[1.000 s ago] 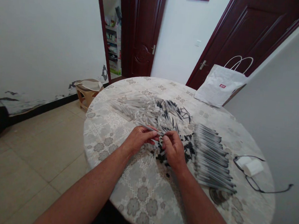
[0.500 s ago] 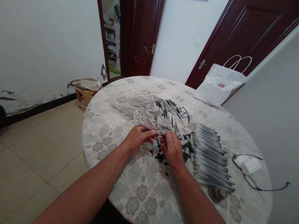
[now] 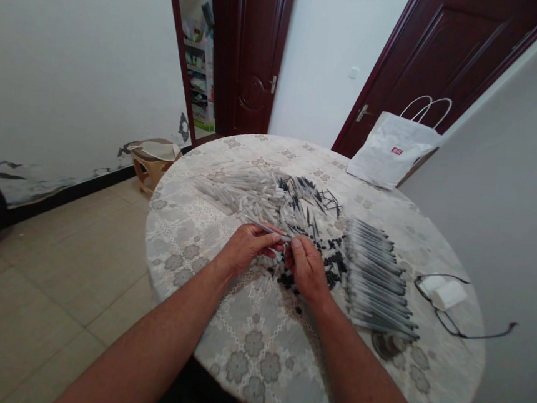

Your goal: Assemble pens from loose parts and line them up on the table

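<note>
My left hand (image 3: 250, 245) pinches a slim pen (image 3: 258, 223), which slants from upper left down toward the right. Closed around the pen's right end are the fingertips of my right hand (image 3: 307, 264); they hide that end, so any small part there cannot be made out. Below and beside both hands lie small black pen parts (image 3: 337, 264) and short pale pieces. Beyond them spreads a heap of whitish pen barrels (image 3: 232, 186), with dark thin pieces (image 3: 309, 192) at its right. A row of grey pens with dark ends (image 3: 377, 277) lies right of my right hand.
A round table with a patterned tablecloth (image 3: 256, 344) carries everything. At the right are eyeglasses (image 3: 454, 331), a white folded wad (image 3: 446, 293) and a round dark object (image 3: 385, 345). A white paper bag (image 3: 381, 148) stands at the back; a stool (image 3: 146, 169) is beyond the left edge.
My right fingers have shifted slightly at the pen's end, the thumb now closer along it. The left hand keeps its hold, and the view has moved slightly.
</note>
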Tool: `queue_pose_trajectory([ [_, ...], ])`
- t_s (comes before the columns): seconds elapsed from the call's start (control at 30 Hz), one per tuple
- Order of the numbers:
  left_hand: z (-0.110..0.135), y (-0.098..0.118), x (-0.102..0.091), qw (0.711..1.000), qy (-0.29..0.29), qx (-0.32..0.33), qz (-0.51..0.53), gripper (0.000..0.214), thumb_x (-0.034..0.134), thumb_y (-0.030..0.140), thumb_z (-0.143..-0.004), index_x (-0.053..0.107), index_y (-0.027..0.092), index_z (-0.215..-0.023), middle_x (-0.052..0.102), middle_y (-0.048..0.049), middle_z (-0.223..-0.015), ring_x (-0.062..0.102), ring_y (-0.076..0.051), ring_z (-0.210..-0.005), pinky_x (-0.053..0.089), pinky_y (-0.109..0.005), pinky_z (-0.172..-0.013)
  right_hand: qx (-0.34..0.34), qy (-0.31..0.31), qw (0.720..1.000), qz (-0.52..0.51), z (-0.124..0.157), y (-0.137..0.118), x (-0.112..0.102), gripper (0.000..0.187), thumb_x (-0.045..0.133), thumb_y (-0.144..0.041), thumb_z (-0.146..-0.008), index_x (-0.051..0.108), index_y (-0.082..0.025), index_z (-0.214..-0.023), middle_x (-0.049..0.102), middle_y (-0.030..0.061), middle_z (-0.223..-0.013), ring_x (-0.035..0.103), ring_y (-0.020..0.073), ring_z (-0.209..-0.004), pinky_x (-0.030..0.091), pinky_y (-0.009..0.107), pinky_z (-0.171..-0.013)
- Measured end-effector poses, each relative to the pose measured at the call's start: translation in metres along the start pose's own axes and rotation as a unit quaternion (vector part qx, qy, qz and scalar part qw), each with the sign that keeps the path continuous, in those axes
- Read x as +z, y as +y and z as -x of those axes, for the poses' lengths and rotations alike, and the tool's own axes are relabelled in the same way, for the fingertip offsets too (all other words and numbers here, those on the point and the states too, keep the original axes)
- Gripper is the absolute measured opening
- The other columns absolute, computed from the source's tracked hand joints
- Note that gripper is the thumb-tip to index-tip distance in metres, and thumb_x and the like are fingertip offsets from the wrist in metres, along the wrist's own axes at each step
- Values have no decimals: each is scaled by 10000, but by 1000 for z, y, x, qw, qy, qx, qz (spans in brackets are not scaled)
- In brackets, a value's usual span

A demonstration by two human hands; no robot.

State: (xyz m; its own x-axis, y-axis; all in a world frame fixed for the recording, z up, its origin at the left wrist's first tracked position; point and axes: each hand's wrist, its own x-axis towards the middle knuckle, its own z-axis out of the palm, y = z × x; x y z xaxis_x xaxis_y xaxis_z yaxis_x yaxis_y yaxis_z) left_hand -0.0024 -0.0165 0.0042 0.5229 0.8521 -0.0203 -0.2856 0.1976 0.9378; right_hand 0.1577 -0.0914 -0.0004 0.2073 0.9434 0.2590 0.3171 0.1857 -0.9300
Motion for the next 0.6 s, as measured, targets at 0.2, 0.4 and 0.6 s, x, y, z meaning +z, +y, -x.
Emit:
queue_pose_trajectory([
  [0.2, 1, 0, 0, 1000, -1, 3, -1, 306, 815, 374, -741, 759, 149, -941, 752, -91, -820, 719, -223, -782, 572, -315, -664, -15, 4, 999, 31, 1, -3, -2, 219, 490, -436, -976, 560, -252, -881, 566, -39, -659, 497, 156, -590, 361, 271, -580],
  [0.4, 0, 0, 0, 1000, -5, 8, -15, 313, 805, 388, -755, 748, 140, -937, 743, -87, -812, 708, -211, -766, 568, -301, -649, -31, -4, 998, 52, 1, -4, -2, 335, 431, -442, -1012, 527, -243, -761, 536, -36, -618, 487, 154, -579, 368, 269, -585],
  [0.6, 0, -1, -1, 998, -13, 19, -63, 354, 781, 433, -767, 739, 137, -957, 733, -80, -816, 693, -197, -746, 555, -294, -651, -79, -2, 991, 111, 0, -6, -5, 232, 460, -400, -1006, 599, -220, -960, 630, -7, -760, 569, 162, -666, 431, 277, -665],
])
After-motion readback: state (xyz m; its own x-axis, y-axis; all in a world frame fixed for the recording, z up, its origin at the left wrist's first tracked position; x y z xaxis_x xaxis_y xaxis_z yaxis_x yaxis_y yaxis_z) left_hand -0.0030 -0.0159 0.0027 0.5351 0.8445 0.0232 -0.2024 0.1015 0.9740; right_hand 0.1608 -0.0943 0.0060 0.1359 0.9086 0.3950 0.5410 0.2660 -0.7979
